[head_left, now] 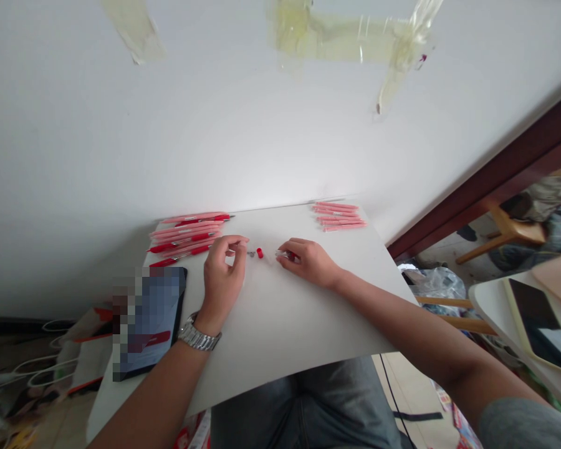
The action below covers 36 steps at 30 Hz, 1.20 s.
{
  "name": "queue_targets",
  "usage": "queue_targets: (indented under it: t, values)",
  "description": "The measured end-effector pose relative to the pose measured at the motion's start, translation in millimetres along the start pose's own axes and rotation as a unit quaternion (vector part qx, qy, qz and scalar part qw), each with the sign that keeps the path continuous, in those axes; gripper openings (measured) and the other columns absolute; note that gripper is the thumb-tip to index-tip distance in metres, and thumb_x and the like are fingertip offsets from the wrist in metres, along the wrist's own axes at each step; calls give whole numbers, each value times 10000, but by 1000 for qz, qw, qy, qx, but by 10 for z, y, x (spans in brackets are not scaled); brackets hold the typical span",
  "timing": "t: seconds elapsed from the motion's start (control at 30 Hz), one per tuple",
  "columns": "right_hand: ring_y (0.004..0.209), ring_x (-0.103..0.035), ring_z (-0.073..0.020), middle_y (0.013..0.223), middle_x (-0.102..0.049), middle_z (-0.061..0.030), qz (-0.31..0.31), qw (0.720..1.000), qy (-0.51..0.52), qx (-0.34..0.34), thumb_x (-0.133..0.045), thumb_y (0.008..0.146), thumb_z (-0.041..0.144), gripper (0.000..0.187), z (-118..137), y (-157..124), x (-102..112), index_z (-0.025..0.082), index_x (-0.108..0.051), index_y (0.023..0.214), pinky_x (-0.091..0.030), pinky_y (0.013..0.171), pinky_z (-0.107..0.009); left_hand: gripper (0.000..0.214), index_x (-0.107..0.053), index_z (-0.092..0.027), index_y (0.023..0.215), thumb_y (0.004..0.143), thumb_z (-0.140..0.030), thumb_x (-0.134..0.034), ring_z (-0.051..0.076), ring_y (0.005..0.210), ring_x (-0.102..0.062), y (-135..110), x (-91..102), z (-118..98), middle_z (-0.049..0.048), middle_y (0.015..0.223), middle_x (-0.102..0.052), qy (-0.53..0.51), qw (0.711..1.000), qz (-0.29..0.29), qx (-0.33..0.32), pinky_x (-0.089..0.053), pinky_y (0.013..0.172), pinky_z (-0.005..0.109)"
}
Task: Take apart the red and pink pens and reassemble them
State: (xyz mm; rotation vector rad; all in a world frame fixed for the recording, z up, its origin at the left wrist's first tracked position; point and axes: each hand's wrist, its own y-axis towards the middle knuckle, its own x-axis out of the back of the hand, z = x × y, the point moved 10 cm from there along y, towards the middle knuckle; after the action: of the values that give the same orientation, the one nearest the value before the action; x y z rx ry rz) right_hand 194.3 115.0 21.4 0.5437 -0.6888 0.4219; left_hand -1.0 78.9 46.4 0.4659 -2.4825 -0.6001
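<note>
My left hand (222, 271), with a metal watch on its wrist, pinches a thin pen refill (247, 252) whose tip points right. A small red pen piece (260, 252) lies on the white table (280, 324) just beyond that tip. My right hand (308, 262) is closed on a pen barrel (283, 254), only its clear end showing. A pile of several red-and-pink pens (189, 236) lies at the far left. A smaller row of pink pen barrels (340, 216) lies at the far right.
A dark tablet (154, 318) rests on the table's left part. The table stands against a white wall with tape scraps. A wooden chair (505, 234) and a second white table with a tablet (537, 324) are to the right. Bags and cables lie on the floor.
</note>
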Motion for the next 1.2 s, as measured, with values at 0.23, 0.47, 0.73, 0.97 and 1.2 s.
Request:
queue_targets:
  t: [0.23,0.47,0.73,0.97,1.2]
  values:
    - [805,-631,-151,980,-689,-59,1,996,55,77,-568,993,172,296,176,-29,107,184,-745,1229,-511,785,-283,122,-705,-224,1086,1055,-269,-596,196,968,-671,-36,-41,-301,40,1051,-721,19,996,28,-80,-539,909,352]
    - [824,-628,-166,960,-672,-60,17,995,54,88,-541,1010,193,341,240,-35,118,190,-736,1289,-527,800,-303,106,-696,-245,1105,1035,-299,-637,215,977,-666,-107,-187,-447,50,1056,-705,1,988,93,-123,-555,916,378]
    - [823,-614,-169,928,-651,-56,27,993,40,107,-538,1024,197,333,291,-49,125,172,-735,1291,-511,789,-301,188,-673,-259,1205,1019,-285,-679,204,992,-677,-174,-305,-455,44,1084,-708,-8,980,143,-140,-565,941,375]
    - [839,-601,-174,952,-654,-59,42,993,24,109,-535,1026,189,356,287,-56,90,194,-723,1329,-506,795,-299,138,-677,-259,1173,1040,-282,-647,203,976,-688,-189,-349,-463,38,1059,-726,-8,978,155,-140,-562,972,393]
    - [877,-629,-181,1006,-679,-78,52,992,43,110,-565,1051,266,354,259,-43,122,192,-715,1363,-516,810,-306,108,-686,-254,1126,1043,-305,-639,202,939,-686,-182,-343,-453,36,1023,-740,-7,980,153,-127,-560,955,399]
